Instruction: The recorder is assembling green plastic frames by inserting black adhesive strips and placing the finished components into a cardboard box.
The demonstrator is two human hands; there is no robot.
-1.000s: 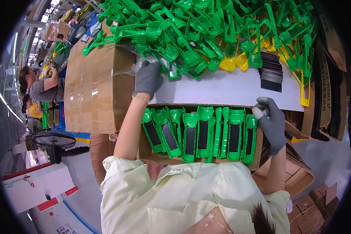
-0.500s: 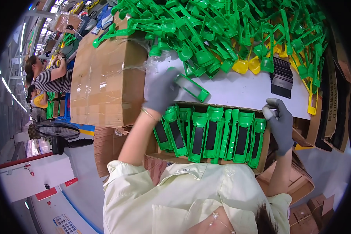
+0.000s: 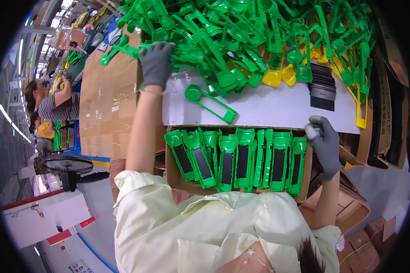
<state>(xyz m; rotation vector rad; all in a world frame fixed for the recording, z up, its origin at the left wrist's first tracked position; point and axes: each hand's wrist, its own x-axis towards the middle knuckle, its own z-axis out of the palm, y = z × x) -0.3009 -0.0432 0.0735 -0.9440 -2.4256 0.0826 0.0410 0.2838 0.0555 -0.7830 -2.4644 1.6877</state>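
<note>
My left hand (image 3: 157, 63), in a grey glove, lies at the left edge of a heap of green plastic parts (image 3: 246, 41). Its fingers curl down over a green part (image 3: 181, 55); the fingertips are hidden. One green frame (image 3: 212, 105) with a round end and a long slot lies alone on the white tabletop (image 3: 269, 107). My right hand (image 3: 323, 143), also gloved, hovers beside the right end of an open carton (image 3: 308, 168), fingers loosely bent and apart, holding nothing. Inside the carton stand several green parts (image 3: 226, 166) with black strips, side by side.
A stack of black flat pieces (image 3: 322, 88) sits on the tabletop's right, near yellow parts (image 3: 272, 78). A large taped cardboard box (image 3: 109, 100) is at the left. Beyond it are a black fan (image 3: 68, 166) and a person in a striped top (image 3: 54, 104).
My left hand has let go of the green frame on the tabletop and moved up and left to the heap. My right hand has stayed by the carton.
</note>
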